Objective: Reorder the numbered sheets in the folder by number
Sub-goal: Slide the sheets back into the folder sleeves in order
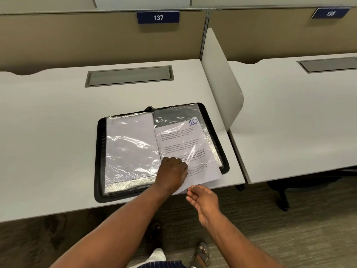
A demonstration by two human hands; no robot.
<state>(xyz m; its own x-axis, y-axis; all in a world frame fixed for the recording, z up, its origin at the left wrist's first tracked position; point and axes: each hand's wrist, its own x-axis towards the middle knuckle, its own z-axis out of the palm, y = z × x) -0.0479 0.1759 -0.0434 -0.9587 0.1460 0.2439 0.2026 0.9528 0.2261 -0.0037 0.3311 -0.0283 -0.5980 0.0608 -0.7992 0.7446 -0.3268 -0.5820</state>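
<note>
Black rounded folder (100, 155), crinkled glossy sleeves (131, 144), lay open. Sheet 10 (179, 140) (thin white paper) jutted out under my left hand (172, 173), fingers curled, grip unclear. My right hand (202, 198) hovered nearby, fingers relaxed.

Open-plan office with numbered workstations. Two white desks (58, 132) stand side by side, with a fabric partition (77, 41) along the far edge bearing plate 137 (158, 17) and plate 138 (330, 13). Each desk has a cable hatch (129, 76). A white divider (220, 78) stands between them. Carpet (289, 238) on floor; chair base (280, 190) under right desk.
</note>
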